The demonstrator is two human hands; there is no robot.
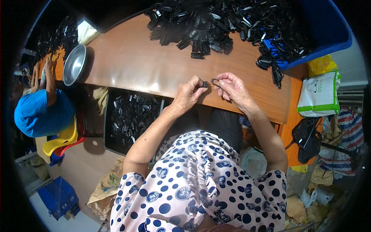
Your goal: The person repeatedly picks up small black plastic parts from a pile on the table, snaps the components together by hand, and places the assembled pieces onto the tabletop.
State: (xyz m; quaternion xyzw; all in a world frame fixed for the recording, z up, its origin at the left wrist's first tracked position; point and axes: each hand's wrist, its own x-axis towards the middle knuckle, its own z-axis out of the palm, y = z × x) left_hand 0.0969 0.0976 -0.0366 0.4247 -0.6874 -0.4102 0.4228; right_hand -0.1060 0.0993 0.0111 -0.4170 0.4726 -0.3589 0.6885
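Observation:
Over the near edge of the brown wooden table (131, 65), my left hand (189, 94) pinches a small black plastic piece (205, 84) between thumb and fingertips. Facing it, my right hand (233, 91) is closed on another small dark piece (213, 81), thin and loop-like at its end. A narrow gap separates the two pieces. Their exact kind is too small to make out. Beyond my hands, a large heap of black, clip-like plastic parts (197, 29) covers the far side of the table, with a few grey or pale ones among them.
A blue bin (328, 48) lies tipped at the far right. A metal bowl (74, 65) sits at the table's left edge. Below stands a dark crate (107, 131) of similar parts. Right are a white-green bag (319, 94) and black bag (305, 139). A co-worker in blue (44, 112) works left.

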